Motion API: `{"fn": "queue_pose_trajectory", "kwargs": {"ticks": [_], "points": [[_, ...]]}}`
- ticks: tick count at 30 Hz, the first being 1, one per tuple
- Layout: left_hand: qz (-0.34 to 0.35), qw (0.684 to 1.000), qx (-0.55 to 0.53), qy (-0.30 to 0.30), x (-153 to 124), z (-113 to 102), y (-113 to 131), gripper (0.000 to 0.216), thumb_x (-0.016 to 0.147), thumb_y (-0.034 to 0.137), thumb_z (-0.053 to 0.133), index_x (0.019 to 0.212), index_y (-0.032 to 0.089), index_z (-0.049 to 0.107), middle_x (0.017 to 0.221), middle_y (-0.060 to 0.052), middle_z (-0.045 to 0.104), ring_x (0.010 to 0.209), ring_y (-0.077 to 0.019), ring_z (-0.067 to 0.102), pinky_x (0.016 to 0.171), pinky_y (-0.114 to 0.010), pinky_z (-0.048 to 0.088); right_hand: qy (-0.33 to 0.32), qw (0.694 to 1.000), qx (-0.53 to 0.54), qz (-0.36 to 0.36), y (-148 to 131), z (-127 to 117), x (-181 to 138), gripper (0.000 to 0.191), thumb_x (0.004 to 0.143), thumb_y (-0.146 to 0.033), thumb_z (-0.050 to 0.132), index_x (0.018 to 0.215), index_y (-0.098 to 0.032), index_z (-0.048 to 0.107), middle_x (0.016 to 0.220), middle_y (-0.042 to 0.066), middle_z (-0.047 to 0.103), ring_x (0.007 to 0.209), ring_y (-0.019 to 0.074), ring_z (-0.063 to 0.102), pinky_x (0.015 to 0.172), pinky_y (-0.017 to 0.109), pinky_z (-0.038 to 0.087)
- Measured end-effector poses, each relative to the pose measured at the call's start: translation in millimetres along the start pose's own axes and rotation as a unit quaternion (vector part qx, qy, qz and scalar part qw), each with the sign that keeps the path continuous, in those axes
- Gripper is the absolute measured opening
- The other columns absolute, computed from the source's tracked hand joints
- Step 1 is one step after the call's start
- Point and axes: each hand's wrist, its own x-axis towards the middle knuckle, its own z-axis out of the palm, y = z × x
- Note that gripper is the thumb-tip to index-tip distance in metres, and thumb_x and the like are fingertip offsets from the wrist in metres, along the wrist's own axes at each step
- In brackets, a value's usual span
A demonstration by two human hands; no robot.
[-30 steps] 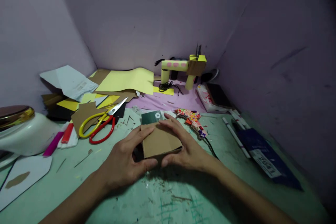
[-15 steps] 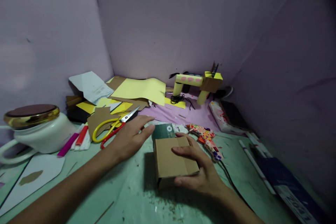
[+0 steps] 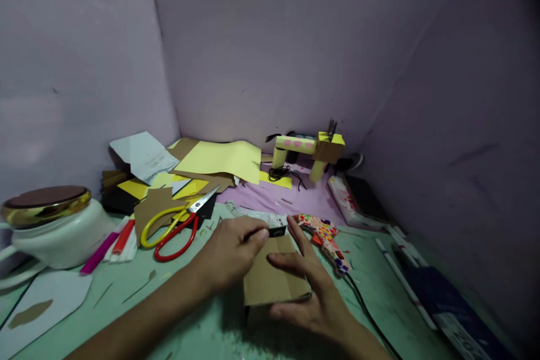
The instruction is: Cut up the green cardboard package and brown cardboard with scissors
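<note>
A folded brown cardboard piece (image 3: 270, 284) lies on the green table (image 3: 189, 326) in front of me. My right hand (image 3: 314, 298) holds it, thumb under its near edge and fingers laid over its top. My left hand (image 3: 232, 253) is closed, with thumb and fingers pinched on a small dark green card (image 3: 277, 231) at the cardboard's far edge. Yellow and red scissors (image 3: 175, 226) lie just left of my left hand.
A patterned glue gun (image 3: 325, 237) with a black cord lies right of the cardboard. A white pot with a gold lid (image 3: 46, 225) and markers (image 3: 112, 241) are at the left. Yellow paper sheets (image 3: 223, 160), a cardboard animal model (image 3: 307, 149), white pens (image 3: 400, 275) and a dark blue booklet (image 3: 462, 318) lie around.
My left hand came back from near the scissors and pinched the dark green card at the cardboard's far edge. My right hand stayed on the cardboard with its fingers shifted.
</note>
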Motion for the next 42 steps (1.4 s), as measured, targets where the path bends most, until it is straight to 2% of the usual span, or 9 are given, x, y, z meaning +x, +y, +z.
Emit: {"fn": "queue_pose_trajectory", "kwargs": {"ticks": [4, 10, 13, 17, 22, 27, 32, 39, 42], "points": [[0.043, 0.995, 0.085, -0.004, -14.1, 13.8, 3.5, 0.033, 0.089, 0.031, 0.04, 0.113, 0.018, 0.058, 0.107, -0.009, 0.062, 0.099, -0.0237, 0.055, 0.088, -0.038, 0.042, -0.019, 0.999, -0.024, -0.013, 2.1, -1.4, 1.4, 0.058, 0.063, -0.058, 0.07, 0.112, -0.028, 0.062, 0.154, 0.007, 0.011, 0.137, 0.0344, 0.023, 0.106, 0.047, 0.031], [0.048, 0.991, 0.122, -0.02, -17.8, 21.5, 3.4, 0.041, 0.09, 0.037, 0.037, 0.121, 0.014, 0.051, 0.113, -0.014, 0.057, 0.105, -0.0281, 0.052, 0.091, -0.047, 0.043, -0.031, 0.998, -0.027, -0.046, 7.0, -3.1, -1.8, 0.063, 0.06, -0.05, 0.077, 0.114, -0.026, 0.056, 0.15, 0.012, 0.02, 0.139, 0.0345, 0.015, 0.107, 0.046, 0.029], [0.06, 0.99, 0.12, -0.053, -22.3, 15.7, 3.6, 0.052, 0.083, 0.04, 0.051, 0.128, 0.015, 0.044, 0.124, -0.015, 0.051, 0.114, -0.0298, 0.047, 0.096, -0.048, 0.04, -0.02, 0.998, 0.001, -0.051, 7.5, -1.6, -2.5, 0.061, 0.061, -0.043, 0.079, 0.115, -0.03, 0.052, 0.149, 0.01, 0.018, 0.137, 0.0341, 0.02, 0.105, 0.047, 0.031], [0.096, 0.984, 0.105, -0.102, -27.8, 7.0, 2.0, 0.081, 0.07, 0.05, 0.067, 0.139, 0.028, 0.029, 0.129, -0.01, 0.045, 0.115, -0.0305, 0.046, 0.095, -0.048, 0.041, -0.007, 0.997, 0.044, -0.057, 4.6, 0.5, 1.9, 0.059, 0.061, -0.037, 0.08, 0.113, -0.033, 0.053, 0.139, 0.008, 0.03, 0.132, 0.0311, 0.032, 0.1, 0.044, 0.037], [0.081, 0.979, 0.131, -0.132, -26.5, 4.7, 0.0, 0.105, 0.053, 0.044, 0.081, 0.14, 0.029, 0.025, 0.13, -0.01, 0.04, 0.115, -0.032, 0.043, 0.094, -0.047, 0.041, -0.01, 0.996, 0.054, -0.074, 5.6, -0.7, 7.0, 0.065, 0.056, -0.051, 0.078, 0.114, -0.035, 0.053, 0.132, 0.006, 0.033, 0.129, 0.0291, 0.033, 0.101, 0.042, 0.035], [0.09, 0.976, 0.154, -0.122, -24.3, 8.9, -0.6, 0.087, 0.066, 0.037, 0.072, 0.139, 0.026, 0.025, 0.128, -0.01, 0.04, 0.114, -0.0293, 0.044, 0.094, -0.045, 0.042, -0.019, 0.996, 0.066, -0.064, 11.5, -0.6, 6.3, 0.066, 0.058, -0.065, 0.067, 0.113, -0.032, 0.053, 0.131, 0.007, 0.033, 0.129, 0.0281, 0.032, 0.101, 0.042, 0.035], [0.102, 0.975, 0.173, -0.091, -24.7, 14.1, -2.2, 0.074, 0.074, 0.045, 0.063, 0.136, 0.024, 0.03, 0.124, -0.012, 0.041, 0.111, -0.029, 0.046, 0.092, -0.044, 0.044, -0.014, 0.999, 0.035, -0.037, 8.6, 1.4, 7.7, 0.071, 0.061, -0.068, 0.064, 0.116, -0.026, 0.048, 0.131, 0.012, 0.035, 0.13, 0.0286, 0.031, 0.105, 0.044, 0.03], [0.086, 0.983, 0.151, -0.063, -22.3, 8.8, -7.3, 0.078, 0.07, 0.05, 0.066, 0.136, 0.025, 0.034, 0.129, -0.011, 0.042, 0.112, -0.0313, 0.048, 0.094, -0.044, 0.044, 0.001, 0.989, 0.133, 0.068, 2.5, -3.2, 10.4, 0.122, 0.037, -0.077, 0.066, 0.137, -0.022, 0.025, 0.141, 0.018, 0.03, 0.13, 0.0333, 0.033, 0.107, 0.049, 0.026], [0.078, 0.991, 0.098, -0.047, -17.5, -3.7, -16.5, 0.077, 0.072, 0.05, 0.063, 0.138, 0.027, 0.033, 0.134, -0.007, 0.042, 0.12, -0.0332, 0.043, 0.1, -0.046, 0.037, 0.043, 0.97, 0.219, 0.096, 1.9, -7.1, 12.0, 0.126, 0.033, -0.075, 0.069, 0.139, -0.026, 0.023, 0.146, 0.017, 0.027, 0.131, 0.0342, 0.032, 0.105, 0.05, 0.029]]}}
